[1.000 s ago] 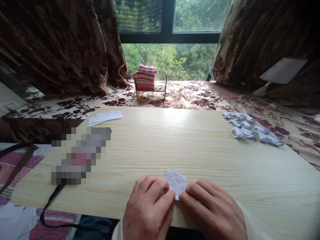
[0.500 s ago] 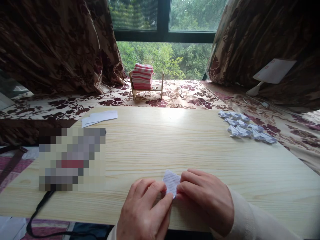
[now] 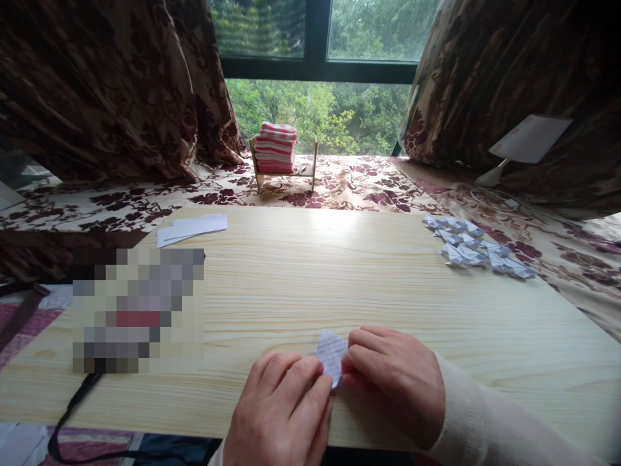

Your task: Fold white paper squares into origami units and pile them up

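Observation:
A small piece of printed white paper (image 3: 331, 351) lies on the light wooden table (image 3: 310, 278) near its front edge. My left hand (image 3: 281, 414) presses its fingertips on the paper's left side, fingers together. My right hand (image 3: 392, 378) curls over the paper's right side and pinches it. Most of the paper is hidden beneath both hands; only its upper corner shows.
A heap of several folded paper pieces (image 3: 478, 249) lies at the table's far right. White paper strips (image 3: 193, 228) lie at the far left. A blurred patch (image 3: 138, 310) with a black cord (image 3: 72, 411) sits left. A small wooden rack with striped cloths (image 3: 276, 150) stands behind.
My right hand has slid left and forward over the paper, covering more of it. My left hand has stayed at the paper's left side.

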`<move>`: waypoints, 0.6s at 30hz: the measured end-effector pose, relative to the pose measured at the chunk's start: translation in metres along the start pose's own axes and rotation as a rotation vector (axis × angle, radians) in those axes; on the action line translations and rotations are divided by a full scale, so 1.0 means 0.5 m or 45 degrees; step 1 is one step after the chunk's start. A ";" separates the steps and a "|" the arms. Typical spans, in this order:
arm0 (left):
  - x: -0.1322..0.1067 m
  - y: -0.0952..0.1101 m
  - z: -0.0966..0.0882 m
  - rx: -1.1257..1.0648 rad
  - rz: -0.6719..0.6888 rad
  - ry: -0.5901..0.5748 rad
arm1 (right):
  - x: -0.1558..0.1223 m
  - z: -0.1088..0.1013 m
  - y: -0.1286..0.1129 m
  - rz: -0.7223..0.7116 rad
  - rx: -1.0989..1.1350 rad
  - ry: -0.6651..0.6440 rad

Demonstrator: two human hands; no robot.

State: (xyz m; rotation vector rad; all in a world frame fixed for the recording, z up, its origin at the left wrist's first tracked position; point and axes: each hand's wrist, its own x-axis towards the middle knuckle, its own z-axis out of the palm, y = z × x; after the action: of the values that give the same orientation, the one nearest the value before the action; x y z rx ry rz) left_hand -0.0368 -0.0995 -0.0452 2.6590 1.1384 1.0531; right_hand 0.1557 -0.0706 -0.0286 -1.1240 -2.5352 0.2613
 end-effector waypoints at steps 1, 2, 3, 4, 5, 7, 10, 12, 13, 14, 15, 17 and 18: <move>-0.003 -0.001 0.001 0.015 0.010 0.010 | 0.001 -0.003 -0.001 0.018 0.005 -0.036; -0.005 -0.001 0.003 0.034 0.018 0.010 | 0.002 -0.006 -0.002 0.033 0.008 -0.069; -0.007 -0.001 0.004 0.050 0.024 0.005 | 0.002 -0.010 -0.003 0.046 0.009 -0.088; -0.009 0.000 0.005 0.061 0.026 0.002 | 0.003 -0.014 -0.004 0.059 0.011 -0.105; -0.009 0.000 0.005 0.065 0.023 0.002 | 0.003 -0.017 -0.004 0.072 0.017 -0.121; -0.009 0.002 0.005 0.058 0.019 0.004 | 0.004 -0.020 -0.004 0.094 0.028 -0.147; -0.008 0.002 0.002 0.049 0.027 0.008 | 0.005 -0.020 -0.006 0.126 0.024 -0.164; -0.008 0.000 -0.001 0.048 0.040 0.000 | 0.007 -0.020 -0.008 0.151 0.010 -0.176; -0.008 -0.001 -0.002 0.049 0.047 -0.006 | 0.007 -0.019 -0.009 0.163 0.005 -0.186; -0.009 -0.001 -0.003 0.050 0.052 -0.013 | 0.008 -0.019 -0.009 0.175 0.003 -0.196; -0.009 -0.001 -0.003 0.051 0.057 -0.020 | 0.009 -0.019 -0.010 0.185 0.002 -0.206; -0.009 0.001 -0.001 0.051 0.072 -0.024 | 0.010 -0.019 -0.010 0.202 0.002 -0.228; -0.010 0.002 0.000 0.050 0.080 -0.020 | 0.011 -0.019 -0.010 0.211 -0.001 -0.238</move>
State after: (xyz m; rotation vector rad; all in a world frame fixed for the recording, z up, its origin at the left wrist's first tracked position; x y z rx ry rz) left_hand -0.0386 -0.1034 -0.0475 2.7451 1.0909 1.0279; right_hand 0.1526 -0.0695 -0.0172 -1.3706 -2.6031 0.4266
